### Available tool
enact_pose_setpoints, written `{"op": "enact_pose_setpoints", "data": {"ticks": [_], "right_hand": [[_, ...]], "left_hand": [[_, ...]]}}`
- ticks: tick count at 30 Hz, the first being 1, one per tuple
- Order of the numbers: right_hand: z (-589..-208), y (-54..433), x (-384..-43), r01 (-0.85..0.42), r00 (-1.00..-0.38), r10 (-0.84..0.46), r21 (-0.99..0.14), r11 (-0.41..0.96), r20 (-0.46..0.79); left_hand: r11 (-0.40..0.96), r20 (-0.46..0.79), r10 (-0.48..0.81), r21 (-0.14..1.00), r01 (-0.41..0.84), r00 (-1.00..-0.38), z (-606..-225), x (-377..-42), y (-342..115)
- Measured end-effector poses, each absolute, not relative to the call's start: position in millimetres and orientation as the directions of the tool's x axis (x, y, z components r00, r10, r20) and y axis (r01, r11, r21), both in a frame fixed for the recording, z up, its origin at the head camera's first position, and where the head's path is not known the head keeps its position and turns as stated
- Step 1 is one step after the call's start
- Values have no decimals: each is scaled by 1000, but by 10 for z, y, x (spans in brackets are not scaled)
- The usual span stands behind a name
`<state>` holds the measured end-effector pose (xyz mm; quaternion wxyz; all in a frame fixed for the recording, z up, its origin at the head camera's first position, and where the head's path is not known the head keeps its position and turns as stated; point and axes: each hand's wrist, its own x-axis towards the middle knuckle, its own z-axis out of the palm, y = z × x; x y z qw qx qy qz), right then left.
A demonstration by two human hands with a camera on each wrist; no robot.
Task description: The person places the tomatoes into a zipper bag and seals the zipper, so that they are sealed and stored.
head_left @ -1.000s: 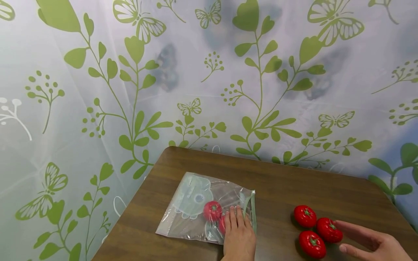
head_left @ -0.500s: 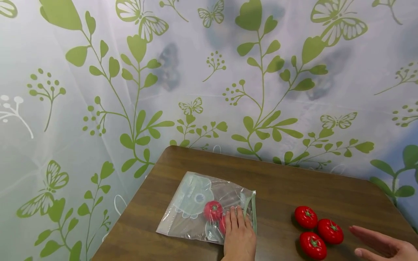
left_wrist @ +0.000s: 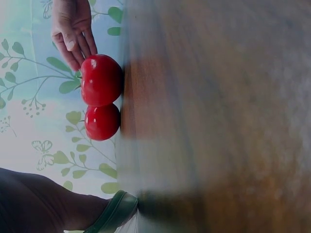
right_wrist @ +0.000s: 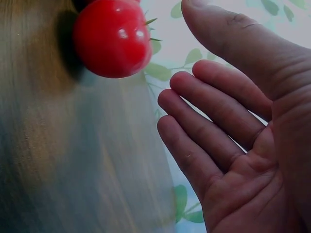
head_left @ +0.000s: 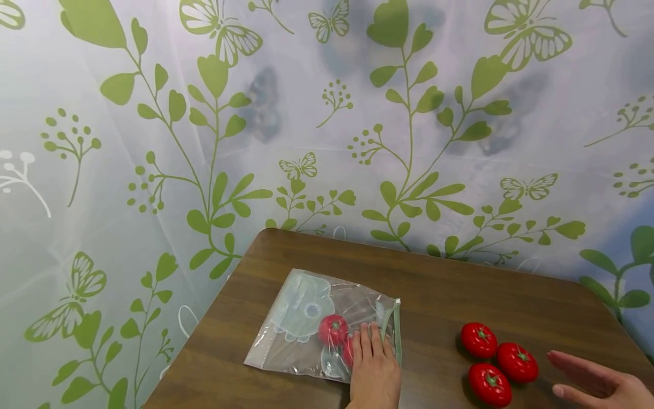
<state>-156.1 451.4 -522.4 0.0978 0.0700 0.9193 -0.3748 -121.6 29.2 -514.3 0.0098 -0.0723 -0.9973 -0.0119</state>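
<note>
A clear plastic zipper bag (head_left: pixel 278 349) with a green closure strip (head_left: pixel 397 335) and a pale cartoon print lies flat on the table. Inside it are two red tomatoes, one (head_left: pixel 334 329) fully showing and one (head_left: pixel 348 352) partly covered by my left hand (head_left: pixel 375 369). That hand rests on the bag near the strip, its fingers straight. On the right, three glossy tomatoes sit close together: one at the back (head_left: pixel 478 339), one at the front (head_left: pixel 490 384) and one at the right (head_left: pixel 517 362). My right hand (head_left: pixel 608 383) hovers right of them, fingers extended, holding nothing; a gap separates it from the nearest tomato (right_wrist: pixel 112 39).
The brown wooden table (head_left: pixel 419 284) has a rounded back left corner. A pale curtain (head_left: pixel 317 125) printed with green leaves and butterflies hangs behind and to the left. Bare wood lies between the bag and the three tomatoes.
My right hand has drawn back to the right, away from the three tomatoes, and has stayed nearly still over the last half second. My left hand and the bag have not moved.
</note>
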Motion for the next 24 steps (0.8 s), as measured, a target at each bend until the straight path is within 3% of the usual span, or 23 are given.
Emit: {"op": "enact_pose_setpoints", "data": {"ticks": [6, 14, 24], "right_hand": [[-5344, 4556, -1634, 262, -946, 49, -665, 699, -321], [-5335, 4473, -1685, 261, -946, 42, -676, 689, -322], [-5357, 4314, -1725, 281, -944, 60, -694, 663, -324]], "left_hand": [[988, 19, 151, 30, 152, -988, -5143, -1219, 287], [988, -11, 149, 35, 149, -989, -5135, -1228, 292], [990, 44, 137, 36, 138, -990, -5137, -1202, 291]]}}
